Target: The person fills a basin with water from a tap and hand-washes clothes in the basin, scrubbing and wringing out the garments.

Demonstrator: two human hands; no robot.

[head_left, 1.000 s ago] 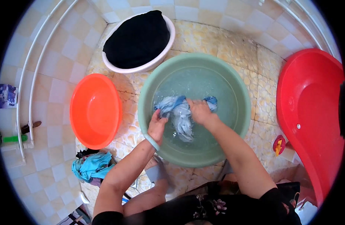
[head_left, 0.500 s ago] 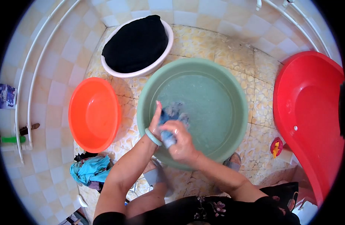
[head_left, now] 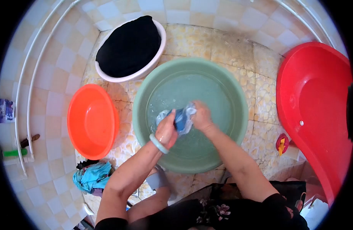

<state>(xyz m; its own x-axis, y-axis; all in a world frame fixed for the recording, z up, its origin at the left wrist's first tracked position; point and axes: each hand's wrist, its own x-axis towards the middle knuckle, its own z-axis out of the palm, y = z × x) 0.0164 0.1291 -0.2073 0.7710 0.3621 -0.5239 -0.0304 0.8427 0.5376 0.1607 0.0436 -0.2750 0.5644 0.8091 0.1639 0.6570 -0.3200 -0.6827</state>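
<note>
A wet blue and white cloth (head_left: 180,120) is stretched between my two hands, over the water in a large green basin (head_left: 243,115). My left hand (head_left: 167,131), with a pale green bangle (head_left: 158,144) at its wrist, closes on the cloth's left part. A whitish end of the cloth sticks out past my left fingers, down by the water. Closed round the right end is my right hand (head_left: 201,116), slightly blurred. Whether the cloth is a garment or a rag I cannot tell.
An orange basin (head_left: 93,122) stands left, below a white basin (head_left: 163,44) heaped with black cloth (head_left: 128,48). Turquoise clothes (head_left: 92,177) lie on the tiled floor at lower left. To the right are a red tub (head_left: 318,96) and a red and yellow object (head_left: 282,145).
My right hand has moved up and right, away from my left. The cloth, bunched between my hands before, is now spread between them. The view has shifted slightly.
</note>
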